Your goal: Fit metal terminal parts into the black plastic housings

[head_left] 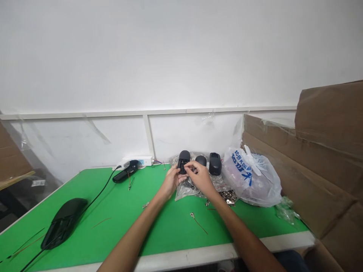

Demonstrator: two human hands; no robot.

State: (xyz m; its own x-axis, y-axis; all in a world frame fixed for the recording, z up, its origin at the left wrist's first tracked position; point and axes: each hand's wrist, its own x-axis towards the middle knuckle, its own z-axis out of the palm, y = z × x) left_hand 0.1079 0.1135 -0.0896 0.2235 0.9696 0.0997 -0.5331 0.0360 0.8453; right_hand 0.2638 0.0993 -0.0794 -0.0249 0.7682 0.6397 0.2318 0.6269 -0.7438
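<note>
While my left hand (171, 181) grips a black plastic shell (183, 161) above a clear bag (185, 191), my right hand (200, 178) pinches its edge with the fingers (190, 164), so I should hold both steady and go slowly. The green bench (121, 226) has open room in front and to the left, but my arms (133, 238) cross its white front edge (184, 254), and a full white bag (251, 177) sits just to the right.

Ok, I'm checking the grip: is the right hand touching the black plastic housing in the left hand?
Touching: the head view shows the fingertips of the right hand on the black plastic housing, which the left hand holds.
</note>
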